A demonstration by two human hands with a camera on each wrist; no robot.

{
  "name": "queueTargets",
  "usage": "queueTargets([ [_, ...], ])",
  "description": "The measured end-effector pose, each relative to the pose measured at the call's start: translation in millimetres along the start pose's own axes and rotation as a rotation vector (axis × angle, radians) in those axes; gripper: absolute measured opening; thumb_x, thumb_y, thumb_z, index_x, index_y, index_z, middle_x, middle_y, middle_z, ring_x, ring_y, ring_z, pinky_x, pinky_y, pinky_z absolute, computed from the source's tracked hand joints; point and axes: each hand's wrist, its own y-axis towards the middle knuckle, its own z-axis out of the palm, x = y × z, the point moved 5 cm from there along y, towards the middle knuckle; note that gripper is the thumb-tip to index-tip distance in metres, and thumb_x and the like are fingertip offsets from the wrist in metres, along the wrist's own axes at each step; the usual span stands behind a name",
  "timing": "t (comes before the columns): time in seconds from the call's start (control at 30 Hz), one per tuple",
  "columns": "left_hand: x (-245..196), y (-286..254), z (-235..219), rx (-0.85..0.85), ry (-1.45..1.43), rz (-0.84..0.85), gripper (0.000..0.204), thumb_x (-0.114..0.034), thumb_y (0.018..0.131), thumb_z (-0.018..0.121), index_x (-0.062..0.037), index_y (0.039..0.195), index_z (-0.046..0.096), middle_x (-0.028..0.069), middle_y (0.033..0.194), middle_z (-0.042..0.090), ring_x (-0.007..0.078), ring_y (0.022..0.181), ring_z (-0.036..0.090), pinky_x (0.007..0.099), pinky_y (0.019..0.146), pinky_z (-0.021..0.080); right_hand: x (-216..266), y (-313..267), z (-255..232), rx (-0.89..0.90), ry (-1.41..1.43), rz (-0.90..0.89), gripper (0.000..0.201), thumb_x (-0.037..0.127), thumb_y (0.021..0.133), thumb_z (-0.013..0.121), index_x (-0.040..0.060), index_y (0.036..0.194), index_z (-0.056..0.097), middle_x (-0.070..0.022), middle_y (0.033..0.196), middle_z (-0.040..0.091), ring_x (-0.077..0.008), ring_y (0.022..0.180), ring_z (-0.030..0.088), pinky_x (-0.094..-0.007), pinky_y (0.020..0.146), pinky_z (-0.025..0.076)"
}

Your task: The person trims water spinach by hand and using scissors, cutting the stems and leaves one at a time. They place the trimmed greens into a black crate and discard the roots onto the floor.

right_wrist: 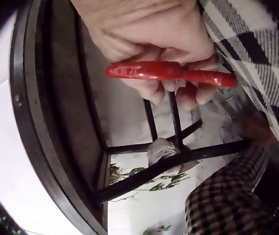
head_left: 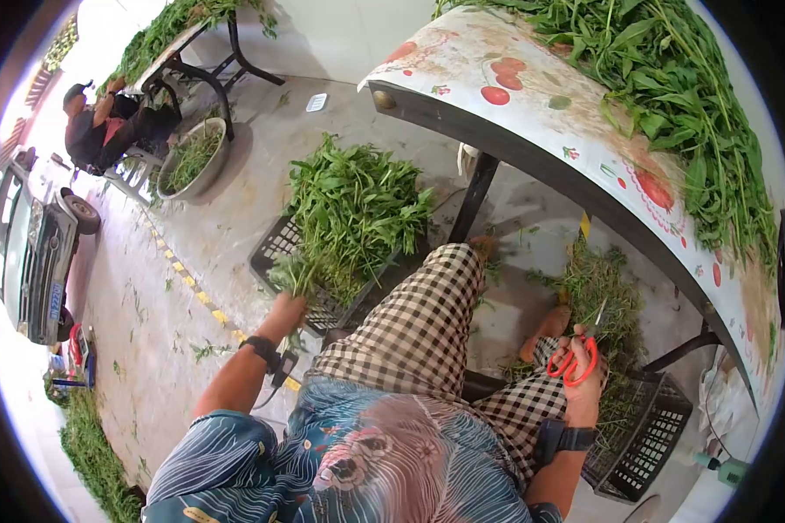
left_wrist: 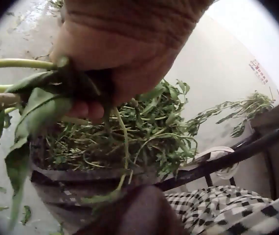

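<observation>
My left hand (head_left: 290,314) grips a small bunch of leafy green stems (left_wrist: 41,110) beside a black plastic crate (head_left: 273,244). That crate is heaped with the same long-leaved greens (head_left: 358,200). In the left wrist view, the curled fingers close round the stems, and cut ends stick out to the left. My right hand (head_left: 586,397) holds a pair of red-handled scissors (head_left: 574,364) above my right knee, its fingers curled at the handle loops. The blades point away from me. Seen from the right wrist, the red handles (right_wrist: 146,71) lie across the fingers.
A table with a fruit-print cloth (head_left: 449,61) bears a large heap of greens (head_left: 672,105) at the right. Below it are scattered trimmings (head_left: 602,292) and another black crate (head_left: 650,436). Back left, a seated person (head_left: 92,131) is near a round tub (head_left: 216,166) and a parked car (head_left: 35,253).
</observation>
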Motion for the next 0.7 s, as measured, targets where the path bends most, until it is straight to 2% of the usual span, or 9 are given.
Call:
queueTargets([
  [0.07, -39.5, 0.5, 0.1, -0.05, -0.058, -0.025, 0.017, -0.014, 0.081, 0.048, 0.0017, 0.086, 0.051, 0.008, 0.06, 0.053, 0.0144, 0.044, 0.048, 0.0298, 0.038, 0.038, -0.2, 2.5, 2.8, -0.023, 0.024, 0.018, 0.022, 0.013, 0.086, 0.057, 0.0077, 0.107, 0.055, -0.0091, 0.083, 0.06, -0.0163, 0.067, 0.056, -0.0306, 0.059, 0.049],
  [0.13, -44.2, 49.3, -10.8, -0.213, 0.224, 0.333, 0.018, -0.014, 0.081, 0.049, 0.0017, 0.088, 0.052, 0.0066, 0.058, 0.05, 0.0136, 0.043, 0.049, 0.0304, 0.037, 0.039, 0.3, 4.0, 5.1, -0.044, 0.044, 0.03, 0.022, 0.013, 0.085, 0.059, 0.0084, 0.106, 0.055, -0.0094, 0.083, 0.06, -0.0168, 0.067, 0.056, -0.0305, 0.059, 0.048],
  [0.17, -65.9, 53.6, -13.0, -0.255, 0.29, 0.366, 0.024, -0.018, 0.08, 0.052, 0.0022, 0.093, 0.051, 0.0159, 0.067, 0.054, 0.0276, 0.058, 0.052, 0.0381, 0.049, 0.041, 0.7, 4.4, 6.0, -0.053, 0.052, 0.034, 0.022, 0.013, 0.085, 0.059, 0.0085, 0.106, 0.055, -0.0093, 0.084, 0.06, -0.0165, 0.067, 0.056, -0.0303, 0.059, 0.048],
  [0.23, -118.6, 49.7, -10.0, -0.38, 0.415, 0.495, 0.031, -0.022, 0.079, 0.055, 0.0022, 0.098, 0.051, 0.0256, 0.077, 0.058, 0.0419, 0.073, 0.055, 0.0463, 0.062, 0.044, -0.5, 6.8, 5.9, -0.065, 0.059, 0.046, 0.023, 0.014, 0.085, 0.058, 0.0087, 0.107, 0.055, -0.009, 0.084, 0.06, -0.0161, 0.069, 0.056, -0.03, 0.06, 0.047],
  [0.3, -158.3, 47.3, 3.3, -0.54, 0.53, 0.691, 0.032, -0.023, 0.079, 0.056, 0.0014, 0.099, 0.051, 0.0264, 0.08, 0.058, 0.0425, 0.075, 0.055, 0.0472, 0.064, 0.044, -3.2, 8.8, 5.5, -0.07, 0.055, 0.06, 0.024, 0.015, 0.086, 0.058, 0.0088, 0.108, 0.055, -0.0088, 0.085, 0.059, -0.0158, 0.07, 0.055, -0.0299, 0.06, 0.047],
  [0.4, -171.8, 79.8, 34.6, -0.42, 0.482, 0.555, 0.033, -0.021, 0.078, 0.058, -0.0001, 0.103, 0.05, 0.0259, 0.083, 0.058, 0.0413, 0.077, 0.056, 0.0468, 0.065, 0.044, -5.4, 11.5, 6.8, -0.117, 0.018, 0.098, 0.025, 0.017, 0.086, 0.057, 0.0088, 0.11, 0.054, -0.0086, 0.086, 0.06, -0.0155, 0.07, 0.056, -0.0298, 0.06, 0.047],
  [0.5, -152.8, 113.9, 64.7, -0.332, 0.595, 0.551, 0.041, -0.017, 0.076, 0.058, -0.0022, 0.112, 0.042, 0.0265, 0.085, 0.058, 0.0417, 0.08, 0.056, 0.0468, 0.068, 0.045, -5.3, 12.3, 10.5, -0.114, 0.002, 0.1, 0.028, 0.018, 0.086, 0.058, 0.0091, 0.112, 0.053, -0.0083, 0.085, 0.06, -0.0153, 0.071, 0.056, -0.03, 0.06, 0.048],
  [0.57, -129.9, 133.3, 72.2, -0.278, 0.608, 0.502, 0.044, -0.015, 0.074, 0.058, -0.0012, 0.112, 0.042, 0.0269, 0.087, 0.058, 0.0424, 0.082, 0.056, 0.0475, 0.07, 0.045, -4.7, 11.1, 12.4, -0.113, -0.017, 0.115, 0.03, 0.019, 0.085, 0.058, 0.0094, 0.113, 0.052, -0.0081, 0.085, 0.06, -0.0153, 0.072, 0.057, -0.0301, 0.06, 0.049],
  [0.7, -127.5, 139.9, 82.2, -0.234, 0.578, 0.403, 0.048, -0.016, 0.07, 0.06, 0.0004, 0.111, 0.041, 0.0273, 0.092, 0.058, 0.0425, 0.087, 0.055, 0.0468, 0.074, 0.045, -5.4, 11.8, 16.6, -0.141, -0.031, 0.144, 0.03, 0.02, 0.088, 0.055, 0.0078, 0.115, 0.051, -0.0076, 0.084, 0.06, -0.0147, 0.071, 0.059, -0.0279, 0.06, 0.05],
])
